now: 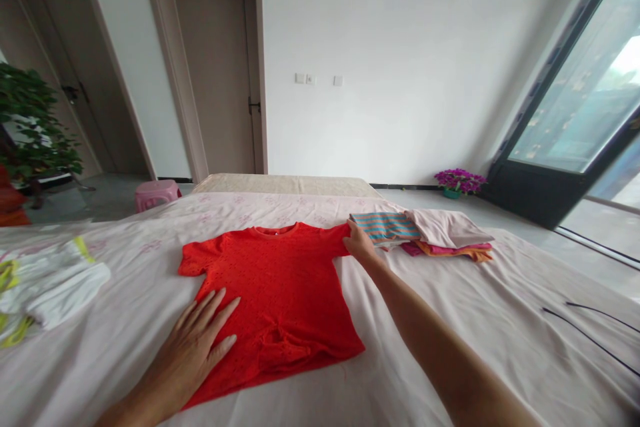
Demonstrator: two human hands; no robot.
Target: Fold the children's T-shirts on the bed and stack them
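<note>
A red short-sleeved T-shirt (285, 280) lies spread on the pale pink bedsheet (430, 347), its neckline away from me. Its lower front is bunched into a few wrinkles. My left hand (200, 340) rests flat on the shirt's left side, fingers stretched out. At the far right, my right hand (358, 241) pinches the end of the right sleeve. Just beyond that hand lie folded clothes: a blue-and-orange striped piece (385, 227) and a pale pink piece (445, 228) on top of magenta and orange ones.
White clothes with yellow trim (60, 287) lie in a loose heap at the left. Two thin black cords (595, 340) cross the sheet at the right. Beyond the bed are a pink stool (156, 193), a purple flower pot (457, 181) and a door (215, 73).
</note>
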